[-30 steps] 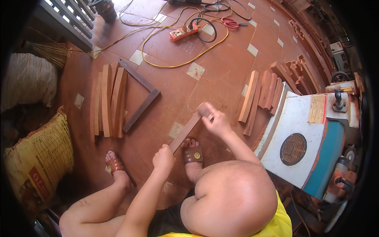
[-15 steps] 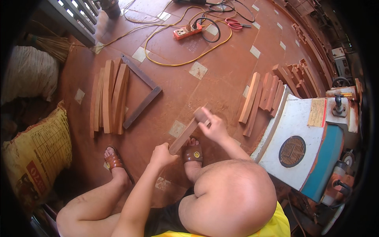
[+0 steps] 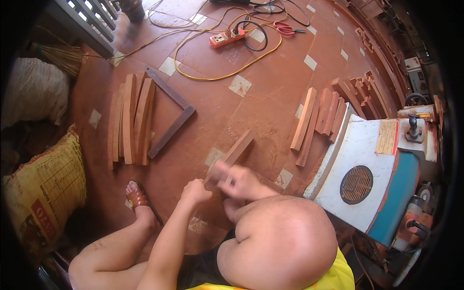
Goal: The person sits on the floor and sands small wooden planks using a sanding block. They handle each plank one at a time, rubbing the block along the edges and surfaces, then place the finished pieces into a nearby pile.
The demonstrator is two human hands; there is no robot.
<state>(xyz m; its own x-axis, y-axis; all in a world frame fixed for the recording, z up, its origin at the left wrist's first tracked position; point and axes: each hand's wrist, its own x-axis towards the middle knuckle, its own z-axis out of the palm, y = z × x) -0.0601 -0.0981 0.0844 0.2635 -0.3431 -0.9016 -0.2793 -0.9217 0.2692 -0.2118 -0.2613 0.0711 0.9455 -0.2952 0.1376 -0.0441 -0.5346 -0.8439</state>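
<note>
My left hand (image 3: pixel 196 192) is closed round the near end of a reddish-brown wooden strip (image 3: pixel 239 147). The strip slants away to the right, its far end over the tiled floor. My right hand (image 3: pixel 240 182) is close beside the left one, blurred by motion, fingers bent over the strip. Under those fingers is a small brown sanding pad (image 3: pixel 211 175), pressed against the wood near its held end; its shape is smeared and partly covered. Beyond the strip, a dark wooden L-shaped frame (image 3: pixel 172 131) lies on the floor.
Curved wooden pieces (image 3: pixel 129 118) lie at left, more wooden strips (image 3: pixel 305 118) at right. A white and teal machine (image 3: pixel 345 169) stands close on my right. A yellow sack (image 3: pixel 48 179) is at left. Ahead lie an orange power strip (image 3: pixel 227 37), yellow cable and red-handled pliers (image 3: pixel 285 29).
My right hand has slid the sanding pad along the strip from its far end back toward my left hand. The left hand keeps its hold at the near end.
</note>
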